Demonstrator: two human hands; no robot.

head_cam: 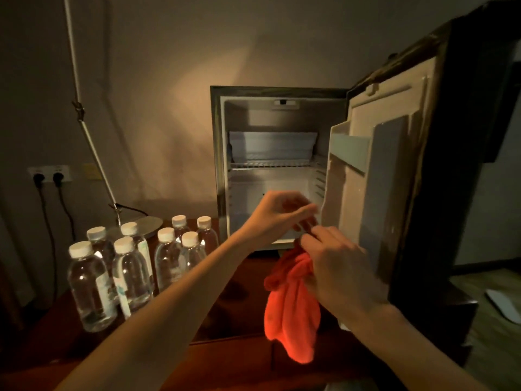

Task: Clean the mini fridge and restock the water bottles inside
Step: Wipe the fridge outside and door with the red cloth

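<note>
Currently mid-prep: right hand (335, 266) gripping bunched orange-red terry cloth (290, 309), cloth hanging down in front of small white-lined mini fridge (270, 170). Left hand (277, 218) pinching cloth's top edge with curled fingers, apparently unfolding or regripping. Fridge door (394, 198) swung wide open to right; interior looks bare, wire shelf (273, 164) across middle, no bottles inside.

Risks, judged only: dangling cloth tail could snag on wire shelf or door rack during wiping; left forearm passes just beside seven clear plastic white-capped water bottles (135, 258), so a sideways sweep could topple the cluster, tall and narrow, likely domino. Door could swing back onto right arm if bumped. Dim light, so smears easy to miss.

Surface: dark reddish wooden tabletop (239, 294), carrying fridge and bottles. Room: plain beige wall, wall socket (50, 174) with two black plugs at left, thin white lamp arm (84, 119) on round metal base behind bottles. Pale flat object at far right, unidentifiable.
</note>
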